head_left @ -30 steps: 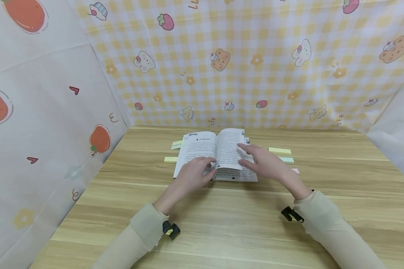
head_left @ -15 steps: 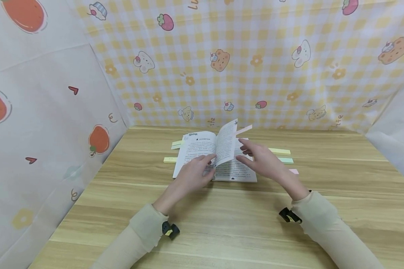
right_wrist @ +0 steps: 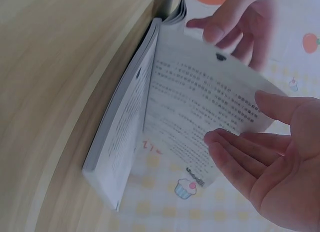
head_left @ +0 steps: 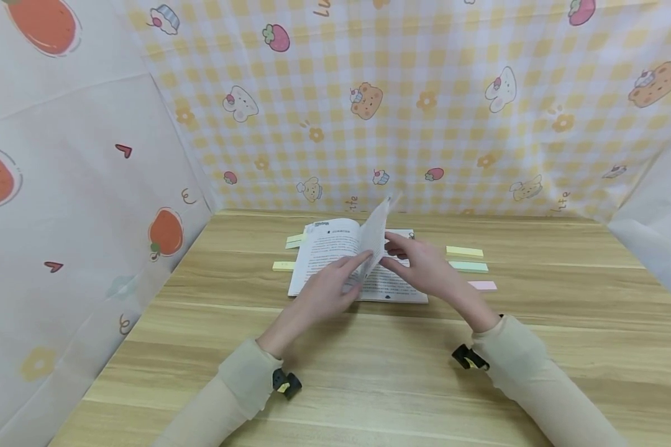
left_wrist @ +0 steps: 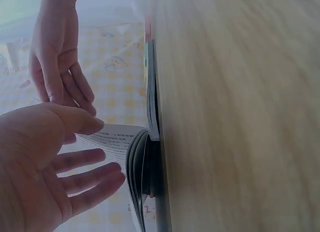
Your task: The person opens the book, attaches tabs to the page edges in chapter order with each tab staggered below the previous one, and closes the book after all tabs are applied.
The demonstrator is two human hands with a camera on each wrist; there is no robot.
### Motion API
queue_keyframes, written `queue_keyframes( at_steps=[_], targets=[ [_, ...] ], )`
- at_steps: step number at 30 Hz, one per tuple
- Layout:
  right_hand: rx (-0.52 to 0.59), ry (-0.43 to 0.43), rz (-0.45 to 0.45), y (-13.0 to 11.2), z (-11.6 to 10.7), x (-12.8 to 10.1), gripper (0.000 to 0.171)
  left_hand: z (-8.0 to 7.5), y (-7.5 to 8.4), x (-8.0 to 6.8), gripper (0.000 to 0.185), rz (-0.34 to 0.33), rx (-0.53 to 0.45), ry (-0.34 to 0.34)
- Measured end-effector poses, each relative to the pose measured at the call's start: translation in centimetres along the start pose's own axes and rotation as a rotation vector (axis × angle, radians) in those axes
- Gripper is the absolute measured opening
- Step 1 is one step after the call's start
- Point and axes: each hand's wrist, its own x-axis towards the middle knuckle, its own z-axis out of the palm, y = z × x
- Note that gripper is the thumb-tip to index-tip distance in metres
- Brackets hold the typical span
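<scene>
Open paperback book, white pages with black print (head_left: 331,248), lies on the pale wood-grain tabletop (head_left: 363,385). One thin white printed leaf (head_left: 374,231) stands up from the book's gutter, curving and leaning slightly right at the top.

Right hand (head_left: 419,264) is over the book's right-hand page, just right of the leaf. Fingers loosely extended, thumb spread apart; in the right wrist view they all lie in front of the leaf's printed face, no pinch around it. Exact contact points: can't tell.

Left hand (head_left: 327,290) is at the near edge of the book by the gutter. Fingers loosely extended, wide gap to the thumb, nothing gripped. Index fingertip overlaps the leaf in the head view; can't tell if it touches.

Two pale yellow paper strips (head_left: 283,266) stick out left of the book. Right of it, one above another: yellow strip (head_left: 465,251), mint-green strip (head_left: 470,267), pink strip (head_left: 483,285).

Yellow-and-white checked cartoon cloth (head_left: 458,143) hangs behind the book. Beige sleeves (head_left: 517,354) on both arms, nearer than the book.
</scene>
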Motion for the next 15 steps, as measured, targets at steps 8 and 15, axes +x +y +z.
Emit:
queue_keyframes(
  at_steps=[8,15],
  targets=[
    [0.016,-0.023,0.019,-0.8,0.6,0.4,0.056,-0.1,0.2,0.1,0.069,0.012,-0.041,0.024],
    [0.034,-0.038,0.014,-0.9,1.2,0.7,0.057,-0.5,0.2,0.2,0.06,0.01,-0.168,0.097]
  ],
)
